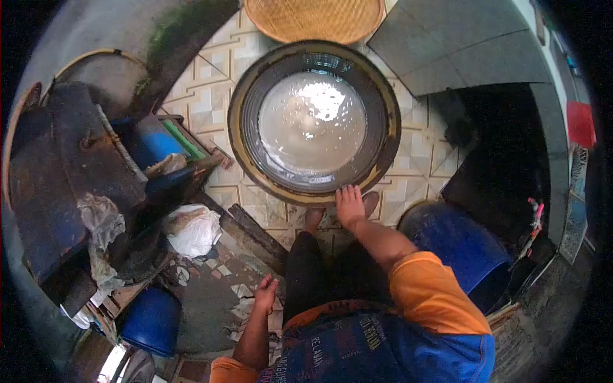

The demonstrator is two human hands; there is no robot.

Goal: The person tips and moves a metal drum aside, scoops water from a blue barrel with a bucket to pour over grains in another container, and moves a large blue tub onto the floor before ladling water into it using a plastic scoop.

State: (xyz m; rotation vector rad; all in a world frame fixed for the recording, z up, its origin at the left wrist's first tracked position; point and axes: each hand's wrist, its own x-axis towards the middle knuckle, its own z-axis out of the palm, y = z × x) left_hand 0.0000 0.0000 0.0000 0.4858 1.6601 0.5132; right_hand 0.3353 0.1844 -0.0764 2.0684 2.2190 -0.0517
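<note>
A wide, dark round basin (246,153) with a brownish rim stands before me, holding cloudy, greyish-white liquid (313,137) with bubbles and a bright glare on its surface. My right hand (350,204) is on the basin's near rim, its fingers hooked over the edge and its thumb not clearly visible. Down at my side, apart from the basin, hangs my left hand (265,295). Its fingers are curled in, and nothing shows sticking out of them.
A woven bamboo tray (316,19) lies beyond the basin on patterned tiles (220,70). A blue drum (453,249) lies at my right, near a grey tiled counter (460,38). Left are a cluttered wooden structure (70,153), a white plastic bag (193,231) and another blue drum (152,320).
</note>
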